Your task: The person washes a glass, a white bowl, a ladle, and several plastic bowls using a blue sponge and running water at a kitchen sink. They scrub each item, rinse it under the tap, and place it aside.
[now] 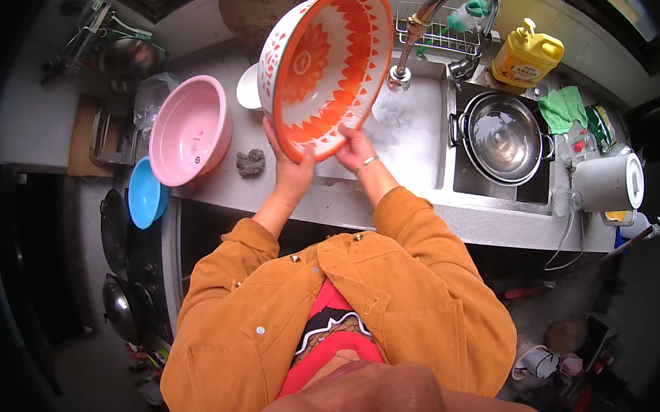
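Observation:
A large white basin with an orange rim and orange flower pattern [330, 74] is tilted up on its side above the counter, its inside turned toward the faucet. My left hand [293, 172] grips its lower rim, thumb over the edge. My right hand [358, 150], with a bracelet at the wrist, holds the rim a little further right. Beside the basin, water comes from the faucet head [398, 80] into the steel sink [412, 137]. A steel wool scrubber [250, 163] lies on the counter left of my left hand. Behind the basin, a white bowl [248, 88] is partly hidden.
A pink basin [189, 130] stands at the left, with a blue basin [146, 193] below it. Steel pots [504, 139] fill the right sink bowl. Further right are a yellow pump jug [527, 56], a green cloth [563, 109] and a grey lidded pitcher [604, 182].

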A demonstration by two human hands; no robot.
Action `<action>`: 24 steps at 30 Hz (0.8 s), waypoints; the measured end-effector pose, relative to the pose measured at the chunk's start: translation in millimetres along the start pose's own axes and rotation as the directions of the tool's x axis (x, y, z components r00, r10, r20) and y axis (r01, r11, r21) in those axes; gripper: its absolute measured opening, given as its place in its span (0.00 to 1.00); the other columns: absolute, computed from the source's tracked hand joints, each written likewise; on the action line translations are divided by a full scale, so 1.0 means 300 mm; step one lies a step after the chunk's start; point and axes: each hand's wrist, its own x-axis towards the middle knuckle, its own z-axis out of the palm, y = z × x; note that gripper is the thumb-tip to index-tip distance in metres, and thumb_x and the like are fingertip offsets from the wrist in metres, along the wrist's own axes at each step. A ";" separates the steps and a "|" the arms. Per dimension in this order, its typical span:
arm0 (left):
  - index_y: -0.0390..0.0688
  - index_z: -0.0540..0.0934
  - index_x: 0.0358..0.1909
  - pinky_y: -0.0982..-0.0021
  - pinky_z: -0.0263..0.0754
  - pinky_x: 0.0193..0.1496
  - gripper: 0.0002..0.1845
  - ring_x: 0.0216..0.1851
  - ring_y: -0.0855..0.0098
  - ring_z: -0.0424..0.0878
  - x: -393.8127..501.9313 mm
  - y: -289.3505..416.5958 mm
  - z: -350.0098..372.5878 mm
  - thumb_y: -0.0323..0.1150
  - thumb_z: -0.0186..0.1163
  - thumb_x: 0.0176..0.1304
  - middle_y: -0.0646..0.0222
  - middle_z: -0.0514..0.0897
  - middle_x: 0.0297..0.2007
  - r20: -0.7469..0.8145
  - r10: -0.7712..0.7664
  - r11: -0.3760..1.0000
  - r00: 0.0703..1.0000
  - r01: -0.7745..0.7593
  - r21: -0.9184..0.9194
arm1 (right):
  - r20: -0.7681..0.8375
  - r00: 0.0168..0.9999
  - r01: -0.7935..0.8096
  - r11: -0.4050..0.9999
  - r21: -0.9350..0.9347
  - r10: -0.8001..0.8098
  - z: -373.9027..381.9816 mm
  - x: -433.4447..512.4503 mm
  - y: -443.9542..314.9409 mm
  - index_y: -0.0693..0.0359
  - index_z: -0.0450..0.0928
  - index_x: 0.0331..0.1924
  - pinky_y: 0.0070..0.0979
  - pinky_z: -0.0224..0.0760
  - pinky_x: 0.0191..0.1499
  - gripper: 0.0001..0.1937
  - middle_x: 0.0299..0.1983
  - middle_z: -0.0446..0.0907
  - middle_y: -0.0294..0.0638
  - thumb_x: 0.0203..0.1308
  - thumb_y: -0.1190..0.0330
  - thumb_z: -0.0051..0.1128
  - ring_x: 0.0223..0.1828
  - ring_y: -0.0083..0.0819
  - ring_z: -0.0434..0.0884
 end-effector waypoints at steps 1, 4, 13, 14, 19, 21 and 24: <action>0.42 0.35 0.75 0.60 0.51 0.73 0.49 0.73 0.56 0.53 -0.017 0.021 0.007 0.27 0.59 0.62 0.54 0.47 0.73 0.029 0.050 0.997 0.998 -0.052 0.057 | -0.045 0.999 0.022 0.997 -0.070 -0.026 -0.009 0.003 -0.053 0.60 0.62 0.65 0.47 0.64 0.69 0.26 0.64 0.70 0.47 0.63 0.83 0.46 0.64 0.44 0.71; 0.39 0.38 0.75 0.60 0.67 0.66 0.52 0.70 0.59 0.60 -0.018 0.104 -0.037 0.37 0.66 0.62 0.56 0.51 0.71 0.155 -0.155 0.979 0.976 0.173 -0.107 | 0.004 0.987 0.149 0.920 -0.363 -0.159 -0.059 -0.005 -0.247 0.61 0.65 0.63 0.45 0.66 0.68 0.26 0.59 0.74 0.46 0.59 0.84 0.49 0.62 0.44 0.74; 0.41 0.57 0.69 0.58 0.82 0.48 0.35 0.52 0.62 0.81 0.311 0.230 -0.189 0.45 0.57 0.66 0.59 0.74 0.58 0.401 -0.635 0.685 0.660 0.721 -0.100 | 0.013 0.955 0.174 0.524 -0.834 -0.295 0.002 -0.023 -0.574 0.59 0.66 0.59 0.37 0.83 0.42 0.24 0.48 0.80 0.42 0.57 0.77 0.56 0.44 0.35 0.84; 0.40 0.59 0.68 0.58 0.83 0.47 0.33 0.51 0.62 0.81 0.321 0.208 -0.184 0.43 0.56 0.65 0.59 0.76 0.56 0.450 -0.645 0.646 0.618 0.755 -0.111 | 0.031 0.955 0.185 0.510 -0.840 -0.296 0.012 -0.015 -0.586 0.59 0.66 0.59 0.36 0.82 0.42 0.24 0.48 0.80 0.42 0.58 0.75 0.58 0.44 0.34 0.83; 0.35 0.68 0.61 0.61 0.79 0.52 0.23 0.48 0.65 0.82 0.172 0.040 -0.056 0.31 0.51 0.66 0.60 0.79 0.50 0.261 -0.548 0.708 0.794 0.607 -0.360 | 0.035 0.858 0.437 0.691 -0.577 -0.513 -0.047 0.053 -0.594 0.63 0.70 0.58 0.37 0.79 0.46 0.22 0.46 0.80 0.45 0.63 0.65 0.61 0.44 0.36 0.82; 0.36 0.67 0.62 0.65 0.76 0.54 0.24 0.49 0.67 0.80 0.109 -0.011 0.029 0.28 0.53 0.64 0.63 0.78 0.50 0.123 -0.482 0.772 0.868 0.487 -0.409 | 0.080 0.926 0.356 0.779 -0.516 -0.370 -0.108 0.070 -0.559 0.69 0.71 0.56 0.38 0.77 0.52 0.21 0.47 0.80 0.48 0.65 0.64 0.58 0.46 0.40 0.82; 0.36 0.63 0.64 0.69 0.72 0.56 0.26 0.51 0.69 0.76 0.051 -0.040 0.160 0.24 0.53 0.63 0.65 0.75 0.51 -0.091 -0.379 0.820 0.921 0.289 -0.495 | -0.065 0.964 0.204 0.879 -0.430 -0.256 -0.184 0.077 -0.397 0.69 0.70 0.57 0.39 0.75 0.56 0.20 0.51 0.79 0.48 0.67 0.66 0.55 0.50 0.41 0.82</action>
